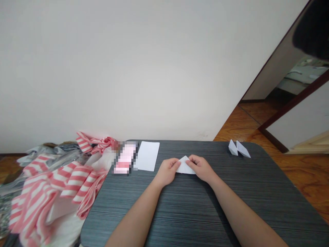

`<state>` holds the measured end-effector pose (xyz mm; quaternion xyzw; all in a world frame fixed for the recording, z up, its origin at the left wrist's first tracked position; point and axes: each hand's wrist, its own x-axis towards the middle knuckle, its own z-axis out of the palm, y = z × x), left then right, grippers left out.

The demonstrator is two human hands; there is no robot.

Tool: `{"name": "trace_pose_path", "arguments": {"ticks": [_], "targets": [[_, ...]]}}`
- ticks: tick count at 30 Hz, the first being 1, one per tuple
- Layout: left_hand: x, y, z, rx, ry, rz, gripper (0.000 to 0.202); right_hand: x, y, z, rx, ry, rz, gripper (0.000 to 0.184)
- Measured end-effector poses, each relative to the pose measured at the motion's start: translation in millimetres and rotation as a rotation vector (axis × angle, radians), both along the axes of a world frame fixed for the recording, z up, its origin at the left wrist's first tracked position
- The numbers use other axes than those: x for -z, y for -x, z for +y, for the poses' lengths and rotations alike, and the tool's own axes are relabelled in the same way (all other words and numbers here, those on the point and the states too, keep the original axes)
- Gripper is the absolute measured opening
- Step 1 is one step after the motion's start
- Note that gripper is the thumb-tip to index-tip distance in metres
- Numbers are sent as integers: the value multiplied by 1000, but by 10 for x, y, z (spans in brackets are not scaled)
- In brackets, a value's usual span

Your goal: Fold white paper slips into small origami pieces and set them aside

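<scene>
Between my two hands is a white folded sheet of paper (184, 167), roughly triangular with its point facing away from me. My left hand (168, 171) grips its left side, thumb on top and fingers curled behind. On the right side my right hand (202, 168) pinches it the same way, thumb pressed on the upper face. The fingers behind the paper are partly hidden. A stack of white paper (147, 156) lies flat to the left of my hands. Two folded white paper pieces (238, 149) stand at the table's far right.
The dark wood-grain table (180, 212) meets a white wall (154, 68) at its far edge. A blurred-out phone-like object (125, 157) lies left of the paper stack. Red-and-white striped cloth (74, 178) and plastic bags are heaped beside the table's left edge. Wooden floor (305, 175) shows at right.
</scene>
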<state>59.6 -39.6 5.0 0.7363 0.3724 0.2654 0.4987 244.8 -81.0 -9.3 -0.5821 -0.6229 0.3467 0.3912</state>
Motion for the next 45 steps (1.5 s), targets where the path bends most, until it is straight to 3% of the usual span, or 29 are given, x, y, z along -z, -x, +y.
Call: {"name": "trace_pose_path", "arguments": {"ticks": [9,25,34,42,45], "targets": [[49,-14,6,-29,152,-99,39,4,-18,-2,19,37,55,28],[50,2,13,0,119,-102,36,37,-32,2,18,76,83,27],[23,-11,-8,-21,-32,39,33,-41,-6,-17,-74,29,18,30],[60,16,30,-65,36,4,33,49,13,-41,-102,51,263,20],[51,23,43,-65,76,-45,31,55,18,-71,-116,34,214,16]]}}
